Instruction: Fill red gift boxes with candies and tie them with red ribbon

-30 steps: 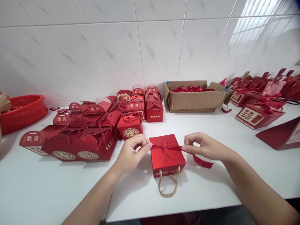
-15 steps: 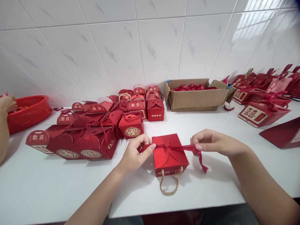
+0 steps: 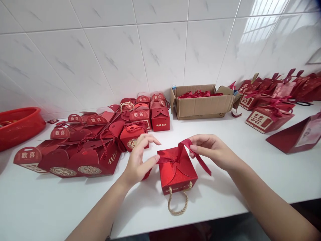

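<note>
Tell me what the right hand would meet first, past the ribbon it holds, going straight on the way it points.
Past the ribbon, the right hand would probably meet the left hand, crossing above the red box; depth is unclear, so it might brush the box first.

Gift box (image 3: pixel 184 174) is glossy card; ribbon (image 3: pixel 203 163) is smooth cloth; handle (image 3: pixel 177 212) is rough cord; carton (image 3: pixel 204 108) is matt cardboard.
</note>
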The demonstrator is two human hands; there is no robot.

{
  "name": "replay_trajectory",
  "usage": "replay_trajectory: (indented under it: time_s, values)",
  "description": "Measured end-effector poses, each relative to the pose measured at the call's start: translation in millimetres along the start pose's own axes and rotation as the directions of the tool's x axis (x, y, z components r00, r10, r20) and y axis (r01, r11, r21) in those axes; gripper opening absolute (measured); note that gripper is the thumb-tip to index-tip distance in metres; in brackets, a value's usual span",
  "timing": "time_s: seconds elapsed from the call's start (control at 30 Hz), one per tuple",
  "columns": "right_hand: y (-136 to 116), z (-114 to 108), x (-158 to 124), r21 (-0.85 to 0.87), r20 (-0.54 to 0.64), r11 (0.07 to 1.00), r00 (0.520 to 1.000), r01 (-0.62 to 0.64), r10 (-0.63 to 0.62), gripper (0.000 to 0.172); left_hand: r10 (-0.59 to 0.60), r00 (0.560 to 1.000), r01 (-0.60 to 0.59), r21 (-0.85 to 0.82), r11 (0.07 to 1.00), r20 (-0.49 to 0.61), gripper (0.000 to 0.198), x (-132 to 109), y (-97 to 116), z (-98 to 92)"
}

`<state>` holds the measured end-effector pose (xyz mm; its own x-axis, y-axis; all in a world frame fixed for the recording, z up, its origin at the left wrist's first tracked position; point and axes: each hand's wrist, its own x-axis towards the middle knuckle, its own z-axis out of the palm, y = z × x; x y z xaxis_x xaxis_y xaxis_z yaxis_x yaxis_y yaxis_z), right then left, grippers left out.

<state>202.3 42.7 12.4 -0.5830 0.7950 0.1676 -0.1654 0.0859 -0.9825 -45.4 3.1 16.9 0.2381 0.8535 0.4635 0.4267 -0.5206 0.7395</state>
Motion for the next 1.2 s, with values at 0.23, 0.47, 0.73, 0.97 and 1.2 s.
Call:
replay_trajectory:
  time_s: [0.23, 0.47, 0.73, 0.97, 1.2]
  values:
    - [1, 17, 1, -0.219, -0.185, 0.970, 0.971, 0.109, -0.151, 0.021, -0.046, 0.999, 0.039, 0.284, 0.958, 0.020, 0.014, 36, 52, 24.8]
    - [2, 22, 0, -0.274, -0.108, 0.959, 0.989, 0.071, -0.104, 0.021, 0.037, 0.999, -0.022, 0.327, 0.945, -0.039, 0.011, 38, 59, 29.5]
    - [7, 32, -2, -0.247, -0.085, 0.962, 0.986, 0.116, -0.141, 0.019, -0.310, 0.944, 0.330, 0.317, 0.889, -0.113, 0.023, 5, 39, 15.0]
    - [0, 26, -3, -0.081, 0.069, 0.996, 0.997, 0.033, -0.028, 0.016, -0.502, 0.860, 0.484, 0.157, 0.861, 0.097, 0.040, -16, 22, 10.5]
    - [-3, 25, -5, -0.129, 0.126, 0.991, 0.991, -0.028, 0.044, 0.017, -0.500, 0.859, 0.503, 0.005, 0.864, 0.108, 0.040, -17, 23, 10.3]
